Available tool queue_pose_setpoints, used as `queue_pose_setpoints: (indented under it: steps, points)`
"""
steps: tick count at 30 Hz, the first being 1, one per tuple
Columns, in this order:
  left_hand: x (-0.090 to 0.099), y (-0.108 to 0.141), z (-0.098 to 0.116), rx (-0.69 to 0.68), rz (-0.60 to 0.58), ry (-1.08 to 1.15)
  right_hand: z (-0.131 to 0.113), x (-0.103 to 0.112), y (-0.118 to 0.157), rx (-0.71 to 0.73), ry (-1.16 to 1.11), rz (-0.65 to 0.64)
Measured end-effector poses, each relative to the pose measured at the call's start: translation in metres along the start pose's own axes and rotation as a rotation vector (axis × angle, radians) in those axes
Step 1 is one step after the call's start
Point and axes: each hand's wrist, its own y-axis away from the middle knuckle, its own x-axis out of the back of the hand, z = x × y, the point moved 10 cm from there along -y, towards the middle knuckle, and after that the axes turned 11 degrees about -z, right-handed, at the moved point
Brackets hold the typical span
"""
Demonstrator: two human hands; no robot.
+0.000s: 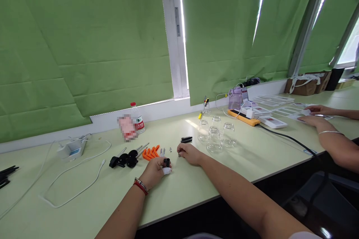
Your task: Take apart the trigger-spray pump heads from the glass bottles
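My left hand (153,173) is closed round a short black tubular part (167,162); a white wrap covers one fingertip. To its right, my right hand (191,154) pinches a small metal-looking piece (179,154), too tiny to name for certain. Just beyond the hands lie orange angled pieces (150,152), thin metal rods (162,152) and a few tiny metal bits (170,149). Behind my right hand is a dark ridged strip of parts (186,139). Black round parts with metal shafts (131,158) lie left of the orange pieces.
Several clear glass jars (214,140) stand right of my right hand. Beyond them are an orange power strip (243,118) and a purple jug (235,99). A water bottle (138,119), white cable (75,162) and white socket block (72,149) are leftward. Another person's hands (315,117) rest on papers.
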Motion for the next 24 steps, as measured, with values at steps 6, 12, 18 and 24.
queue_pose_setpoints:
  steps: [6,12,18,24]
  points:
    - [-0.001,-0.001,-0.005,0.018,-0.01,0.077,0.006,-0.001,-0.002,0.01,-0.019,-0.003]
    - [0.0,-0.002,-0.012,0.023,-0.016,0.107,0.007,-0.001,-0.003,0.022,-0.024,-0.003]
    - [0.0,-0.003,-0.009,0.021,-0.021,0.118,0.003,-0.001,-0.001,0.008,-0.025,-0.006]
    - [-0.001,-0.004,-0.012,0.008,-0.027,0.124,-0.001,0.0,0.001,0.005,-0.019,0.001]
